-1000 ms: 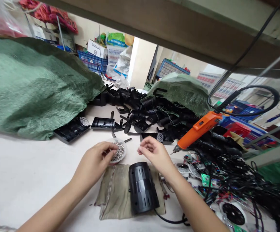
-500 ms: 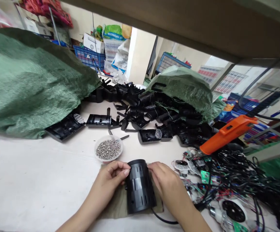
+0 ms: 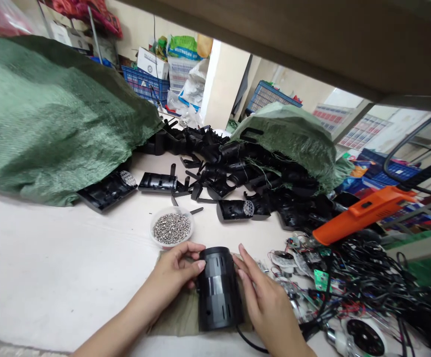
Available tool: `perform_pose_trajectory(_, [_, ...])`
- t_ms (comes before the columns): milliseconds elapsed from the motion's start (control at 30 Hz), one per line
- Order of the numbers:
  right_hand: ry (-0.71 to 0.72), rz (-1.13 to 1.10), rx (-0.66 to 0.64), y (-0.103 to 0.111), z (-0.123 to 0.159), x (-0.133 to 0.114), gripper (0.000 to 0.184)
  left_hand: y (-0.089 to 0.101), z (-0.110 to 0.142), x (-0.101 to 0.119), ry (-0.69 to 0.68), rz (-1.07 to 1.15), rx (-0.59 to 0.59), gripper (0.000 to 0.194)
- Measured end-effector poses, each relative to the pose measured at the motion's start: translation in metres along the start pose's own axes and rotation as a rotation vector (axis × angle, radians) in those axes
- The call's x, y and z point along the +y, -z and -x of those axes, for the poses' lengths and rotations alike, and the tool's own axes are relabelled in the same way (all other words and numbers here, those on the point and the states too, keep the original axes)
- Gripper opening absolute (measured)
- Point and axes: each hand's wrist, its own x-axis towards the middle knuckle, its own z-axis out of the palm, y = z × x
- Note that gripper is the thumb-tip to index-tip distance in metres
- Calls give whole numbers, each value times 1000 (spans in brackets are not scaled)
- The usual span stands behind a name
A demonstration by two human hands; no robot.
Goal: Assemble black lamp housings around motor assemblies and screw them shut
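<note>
A black cylindrical plastic housing (image 3: 219, 290) with slots lies on a folded olive cloth (image 3: 178, 317), a black cable coming from its lower end. At its upper left edge, my left hand (image 3: 183, 265) grips it between thumb and fingers. My right hand (image 3: 265, 295) is beside the right side, its fingers stretched and apart; whether a fingertip touches the housing I cannot tell. Just beyond my left hand stands a clear bowl of small metal screws (image 3: 171, 227).
An orange electric screwdriver (image 3: 362, 214) hangs at the right above a heap of cables and circuit boards (image 3: 323, 280). Black half shells (image 3: 233, 210) are piled at the back. Green woven sacks (image 3: 62, 124) flank the pile, and a shelf (image 3: 293, 44) crosses overhead.
My right hand has loosened from the housing's right edge, its fingers now spread and lifted. My left hand keeps its grip. The view has shifted slightly.
</note>
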Motion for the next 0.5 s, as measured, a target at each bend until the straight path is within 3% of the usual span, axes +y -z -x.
perform_pose_trajectory(133, [-158,-114,-111,8,-5,4,43,-4,-4,-5,-9,-47,-1,44])
perform_pose_trajectory(267, [-116,-37,-73,22,-20,3,34,6,9,5,-113,-233,37,42])
perform_pose_trajectory(367, [-2,74,-117,25,-52,-18,27,27,15,24,-275,-589,171,30])
perform_pose_trajectory(433, [96,188,-290,17,-83,-39,24,43,9,38,-362,-865,257,25])
perform_pose_trajectory(500, [166,206,-381,0,-114,-58,18,53,-4,47,-375,-1077,286,19])
